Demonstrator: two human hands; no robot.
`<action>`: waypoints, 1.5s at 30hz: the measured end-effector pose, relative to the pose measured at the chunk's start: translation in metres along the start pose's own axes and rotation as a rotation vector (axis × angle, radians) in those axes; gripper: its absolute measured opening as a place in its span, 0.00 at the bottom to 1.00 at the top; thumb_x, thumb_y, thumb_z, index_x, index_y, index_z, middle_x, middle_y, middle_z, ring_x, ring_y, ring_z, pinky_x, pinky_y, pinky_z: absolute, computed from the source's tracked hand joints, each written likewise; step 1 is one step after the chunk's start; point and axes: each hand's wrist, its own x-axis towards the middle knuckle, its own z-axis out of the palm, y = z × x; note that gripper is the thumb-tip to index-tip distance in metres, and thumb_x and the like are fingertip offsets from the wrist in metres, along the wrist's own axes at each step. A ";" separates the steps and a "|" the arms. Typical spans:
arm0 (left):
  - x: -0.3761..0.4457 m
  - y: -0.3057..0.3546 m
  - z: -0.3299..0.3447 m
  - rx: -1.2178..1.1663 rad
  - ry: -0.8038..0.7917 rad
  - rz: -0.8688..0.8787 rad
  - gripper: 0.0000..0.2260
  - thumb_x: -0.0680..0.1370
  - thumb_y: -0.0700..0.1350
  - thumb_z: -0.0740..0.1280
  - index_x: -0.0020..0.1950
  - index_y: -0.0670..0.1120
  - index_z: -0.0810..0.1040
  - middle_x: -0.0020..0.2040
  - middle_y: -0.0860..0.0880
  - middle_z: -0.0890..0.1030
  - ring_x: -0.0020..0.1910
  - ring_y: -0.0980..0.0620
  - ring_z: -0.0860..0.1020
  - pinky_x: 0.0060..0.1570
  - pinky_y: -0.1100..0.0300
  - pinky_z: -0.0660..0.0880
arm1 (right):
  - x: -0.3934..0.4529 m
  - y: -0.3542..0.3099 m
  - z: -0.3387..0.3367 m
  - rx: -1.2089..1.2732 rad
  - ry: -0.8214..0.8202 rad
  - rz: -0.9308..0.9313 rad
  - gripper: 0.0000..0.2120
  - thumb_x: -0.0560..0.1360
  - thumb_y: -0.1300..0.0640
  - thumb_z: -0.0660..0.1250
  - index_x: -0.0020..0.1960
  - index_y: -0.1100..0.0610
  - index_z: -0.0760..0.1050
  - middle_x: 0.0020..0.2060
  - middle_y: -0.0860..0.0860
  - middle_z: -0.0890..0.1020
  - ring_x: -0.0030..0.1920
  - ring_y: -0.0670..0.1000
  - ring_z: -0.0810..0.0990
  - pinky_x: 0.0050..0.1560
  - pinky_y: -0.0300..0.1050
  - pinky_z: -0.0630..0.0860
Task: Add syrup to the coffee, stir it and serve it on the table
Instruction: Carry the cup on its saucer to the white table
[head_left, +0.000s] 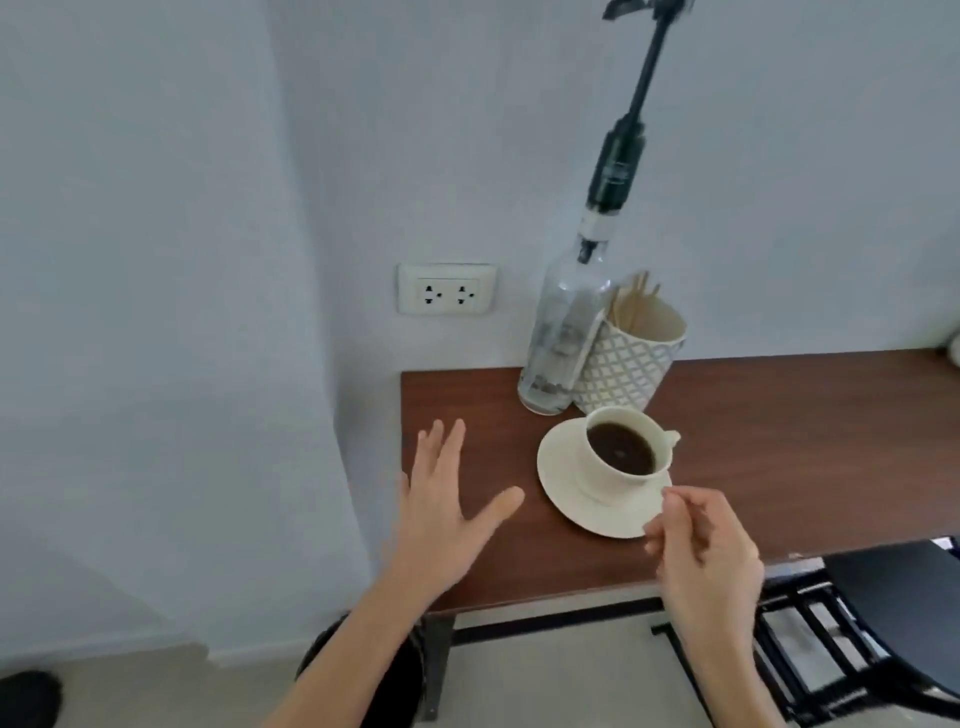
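Note:
A white cup (605, 467) full of dark coffee stands on a white saucer (558, 478) on the brown table (779, 441). Behind it stands a clear glass syrup bottle (563, 332) with a black pump top, almost empty. Beside the bottle is a patterned holder (628, 358) with several wooden stir sticks (631, 306). My left hand (447, 499) hovers open over the table, left of the saucer. My right hand (701, 545) is at the saucer's near right rim, fingers curled in a loose pinch; nothing shows in it.
A wall socket (447, 289) sits on the wall behind the table's left end. A black chair (883, 623) stands at the lower right, partly under the table. The table's left edge is next to the wall corner.

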 end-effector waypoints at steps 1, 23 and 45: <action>0.000 0.010 0.018 0.058 -0.063 0.011 0.44 0.73 0.66 0.67 0.82 0.54 0.49 0.83 0.51 0.48 0.81 0.53 0.42 0.79 0.41 0.41 | 0.016 0.015 -0.009 -0.040 -0.013 0.033 0.05 0.81 0.55 0.61 0.49 0.48 0.75 0.32 0.49 0.83 0.34 0.50 0.82 0.44 0.62 0.81; 0.006 0.052 0.092 0.209 -0.058 0.041 0.49 0.63 0.76 0.67 0.78 0.66 0.50 0.78 0.60 0.62 0.79 0.57 0.56 0.74 0.33 0.38 | 0.091 0.044 -0.027 -0.201 -0.600 0.020 0.27 0.80 0.54 0.63 0.78 0.48 0.60 0.54 0.56 0.78 0.58 0.56 0.76 0.61 0.48 0.70; -0.014 0.026 0.061 0.355 -0.254 0.120 0.46 0.70 0.67 0.71 0.81 0.53 0.56 0.81 0.55 0.60 0.81 0.53 0.52 0.75 0.36 0.37 | 0.024 0.044 -0.042 0.234 -0.645 0.484 0.38 0.69 0.67 0.74 0.69 0.46 0.58 0.47 0.63 0.84 0.33 0.58 0.85 0.36 0.50 0.85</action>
